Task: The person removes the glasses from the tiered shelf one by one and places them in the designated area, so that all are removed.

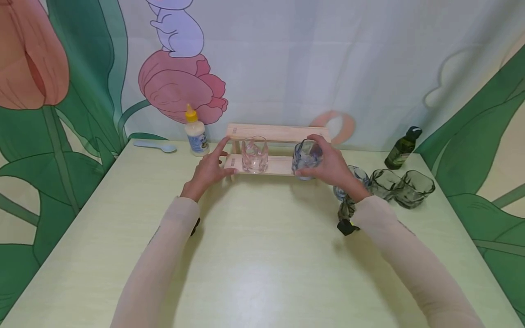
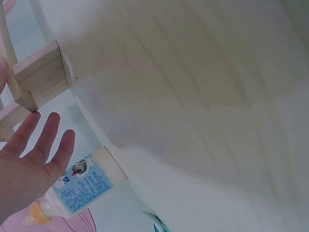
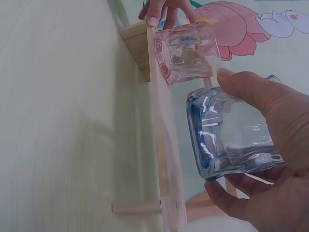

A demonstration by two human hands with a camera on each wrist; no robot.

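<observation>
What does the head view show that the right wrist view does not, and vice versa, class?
Only the head view: a white long-handled spoon, a dark green bottle with a black cap, and smoky green drinking glasses.
Only the right wrist view: a gap between the blue-tinted glass tumbler and the lower shelf of the pale wooden two-tier stand.
Both: that tumbler in the right hand, the pink-tinted glass tumbler on the lower shelf, and the left hand at the stand's end.

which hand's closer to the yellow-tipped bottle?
Left. The left hand is just right of the yellow-tipped bottle, at the left end of the wooden rack; the right hand is farther right, near the rack's other end, holding the blue glass.
</observation>
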